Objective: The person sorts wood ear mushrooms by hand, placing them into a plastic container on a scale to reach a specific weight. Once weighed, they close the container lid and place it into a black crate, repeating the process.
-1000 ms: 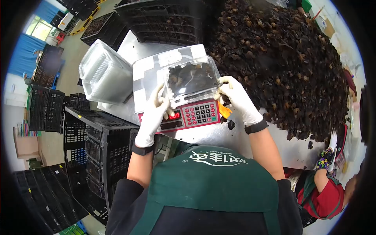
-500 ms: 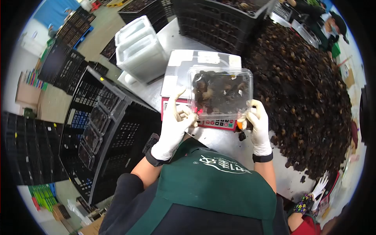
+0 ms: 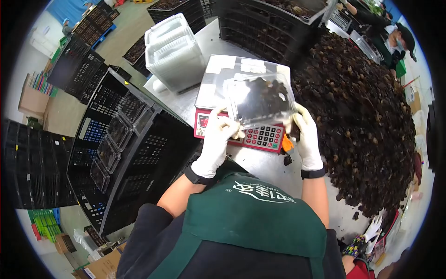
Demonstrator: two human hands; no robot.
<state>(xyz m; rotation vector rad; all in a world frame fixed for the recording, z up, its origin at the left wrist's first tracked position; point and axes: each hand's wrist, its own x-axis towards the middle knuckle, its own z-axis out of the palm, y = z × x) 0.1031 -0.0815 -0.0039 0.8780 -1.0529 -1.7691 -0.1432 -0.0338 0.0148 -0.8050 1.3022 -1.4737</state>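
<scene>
A closed clear plastic box [image 3: 261, 100] with dark brown pieces in it is held over a red and silver scale [image 3: 223, 83]. My gloved left hand [image 3: 218, 139] pinches the box's near left corner. On the near right corner my gloved right hand [image 3: 305, 137] is closed, with a dark piece near its fingers. An orange object [image 3: 287, 144] lies beside the scale's keypad, by my right hand. The box is slightly tilted and glare covers its left part.
Stacked clear trays [image 3: 175, 58] stand behind left. A black crate [image 3: 121, 158] with filled boxes is at the left. A large dark heap [image 3: 362, 121] spreads at the right. Another crate [image 3: 265, 32] stands behind the scale. Co-workers [image 3: 395, 39] are at the right edges.
The box has tilted and shifted slightly, with its near left side moved to the right. More of the keypad and the orange object shows. The camera view has shifted a little.
</scene>
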